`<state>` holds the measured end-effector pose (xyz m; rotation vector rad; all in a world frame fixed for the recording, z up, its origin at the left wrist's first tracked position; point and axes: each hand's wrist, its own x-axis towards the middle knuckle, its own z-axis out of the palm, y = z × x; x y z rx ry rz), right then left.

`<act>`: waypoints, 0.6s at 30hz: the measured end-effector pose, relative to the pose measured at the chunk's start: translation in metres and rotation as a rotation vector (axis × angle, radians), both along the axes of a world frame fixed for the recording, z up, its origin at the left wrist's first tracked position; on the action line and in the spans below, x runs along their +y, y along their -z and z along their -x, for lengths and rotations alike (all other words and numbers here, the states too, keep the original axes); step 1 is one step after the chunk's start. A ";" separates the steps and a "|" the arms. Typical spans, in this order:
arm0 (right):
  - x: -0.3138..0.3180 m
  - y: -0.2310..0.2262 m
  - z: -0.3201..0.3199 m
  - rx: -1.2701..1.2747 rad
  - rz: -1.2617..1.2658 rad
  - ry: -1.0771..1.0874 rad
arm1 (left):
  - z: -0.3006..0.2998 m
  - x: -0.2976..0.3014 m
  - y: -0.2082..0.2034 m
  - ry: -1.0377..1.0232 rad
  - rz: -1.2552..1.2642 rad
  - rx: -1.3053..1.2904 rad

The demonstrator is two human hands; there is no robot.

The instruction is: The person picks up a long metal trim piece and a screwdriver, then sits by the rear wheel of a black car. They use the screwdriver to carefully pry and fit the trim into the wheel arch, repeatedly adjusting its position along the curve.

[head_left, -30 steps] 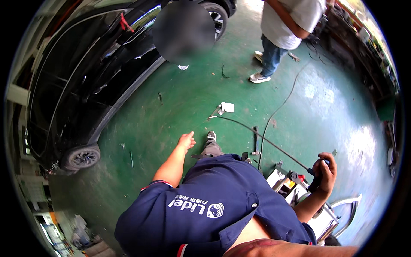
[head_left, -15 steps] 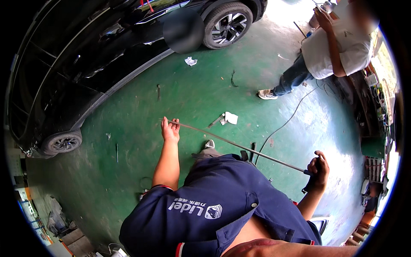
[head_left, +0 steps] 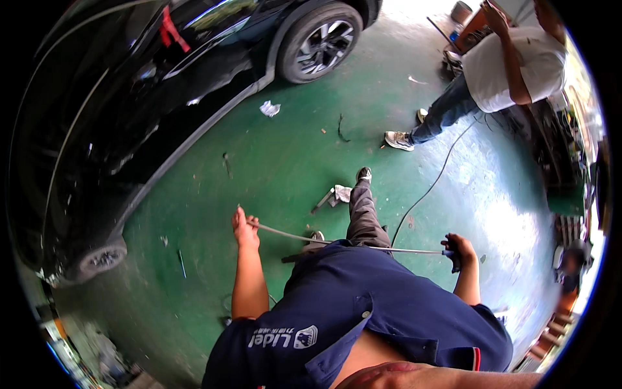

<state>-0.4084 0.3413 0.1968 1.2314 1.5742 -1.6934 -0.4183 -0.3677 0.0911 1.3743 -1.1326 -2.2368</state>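
A long, thin metal rod (head_left: 414, 251) runs across the front of my body, its middle hidden by my navy shirt. My left hand (head_left: 245, 231) is closed around the rod near its thin end, which points toward the black car (head_left: 123, 123). At the other end, my right hand (head_left: 464, 247) grips the rod's dark handle (head_left: 455, 260). Both arms are bent, and the hands are well apart at about waist height. Past my shoes, a crumpled white cloth (head_left: 341, 194) lies by a flat grey tool (head_left: 322, 201) on the green floor.
The car fills the left side, its front wheel (head_left: 322, 44) at the top. A person in a white shirt (head_left: 502, 68) stands at the far right. A dark cable (head_left: 435, 185) curves over the floor. White paper (head_left: 269, 109) and a dark strip (head_left: 341, 128) lie farther off.
My right foot has come forward beside the cloth. Both hands and the rod have moved lower in view, and the rod's middle has passed behind my shirt. Both hands still hold it.
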 end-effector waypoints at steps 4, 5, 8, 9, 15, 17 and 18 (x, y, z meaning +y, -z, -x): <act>-0.028 0.001 0.119 -0.069 -0.049 -0.206 | 0.063 0.004 -0.015 -0.058 0.074 -0.075; -0.024 0.006 0.144 -0.069 -0.040 -0.248 | 0.081 0.007 -0.019 -0.082 0.085 -0.072; -0.011 0.032 0.225 -0.117 0.013 -0.330 | 0.139 0.020 -0.038 -0.145 0.123 -0.078; -0.006 0.040 0.248 -0.146 0.062 -0.358 | 0.158 0.026 -0.049 -0.166 0.141 -0.088; 0.041 0.060 0.361 -0.130 0.168 -0.335 | 0.285 0.059 -0.069 -0.053 0.086 0.072; 0.059 0.061 0.389 -0.061 0.271 -0.288 | 0.333 0.064 -0.054 -0.078 0.013 0.082; 0.052 0.038 0.405 -0.027 0.272 -0.282 | 0.357 0.064 -0.047 -0.095 -0.020 0.092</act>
